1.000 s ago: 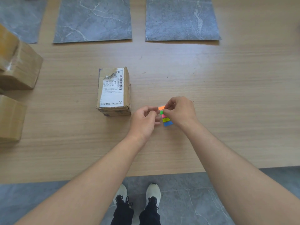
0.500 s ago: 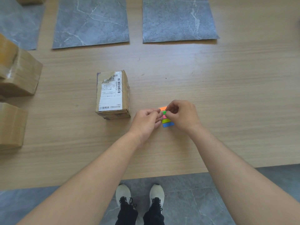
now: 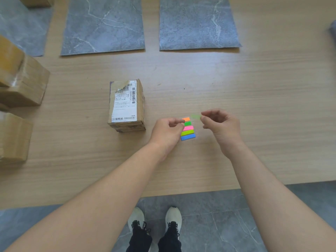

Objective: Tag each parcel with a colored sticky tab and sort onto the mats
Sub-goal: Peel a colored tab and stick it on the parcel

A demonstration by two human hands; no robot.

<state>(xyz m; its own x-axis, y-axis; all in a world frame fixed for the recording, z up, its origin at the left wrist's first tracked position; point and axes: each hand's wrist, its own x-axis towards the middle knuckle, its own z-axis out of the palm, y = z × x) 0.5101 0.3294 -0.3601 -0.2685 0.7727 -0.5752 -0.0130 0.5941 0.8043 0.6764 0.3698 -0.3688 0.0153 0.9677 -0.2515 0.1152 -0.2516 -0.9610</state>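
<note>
A small brown parcel with a white shipping label stands on the wooden table, left of my hands. A pad of sticky tabs in orange, green, pink, lime and blue lies just right of it. My left hand pinches the pad's left edge. My right hand is lifted to the right of the pad and pinches a single pale green tab between thumb and forefinger. Two grey marble-patterned mats lie at the far side of the table.
Several taped brown parcels are stacked at the table's left edge, one more nearer me. A third grey mat lies at far left with a box on it. The table's near edge is by my shoes.
My right hand has pulled away to the right from the pad, peeling off a green tab. My left hand stays on the pad. The view has shifted slightly.
</note>
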